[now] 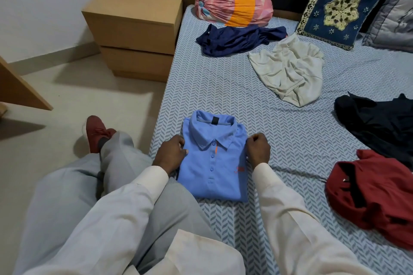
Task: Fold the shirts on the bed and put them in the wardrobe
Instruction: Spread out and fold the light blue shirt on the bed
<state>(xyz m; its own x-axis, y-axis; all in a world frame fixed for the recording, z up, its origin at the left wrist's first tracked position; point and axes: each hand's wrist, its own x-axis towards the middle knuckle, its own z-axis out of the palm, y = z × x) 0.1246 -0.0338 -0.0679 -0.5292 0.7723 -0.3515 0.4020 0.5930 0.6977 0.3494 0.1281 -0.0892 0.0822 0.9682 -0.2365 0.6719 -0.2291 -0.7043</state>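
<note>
left grip (pixel 171 152), right grip (pixel 258 148) on shirt (pixel 214 169)

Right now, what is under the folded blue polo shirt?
The folded blue polo shirt lies flat on the patterned bed sheet, with the left hand and right hand holding its sides. The area directly beneath is covered, so anything tucked there cannot be seen.

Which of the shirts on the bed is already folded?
The blue polo shirt between the left hand and right hand: a neat rectangle, collar up. The navy shirt, pale grey shirt, black shirt and red shirt lie crumpled.
</note>
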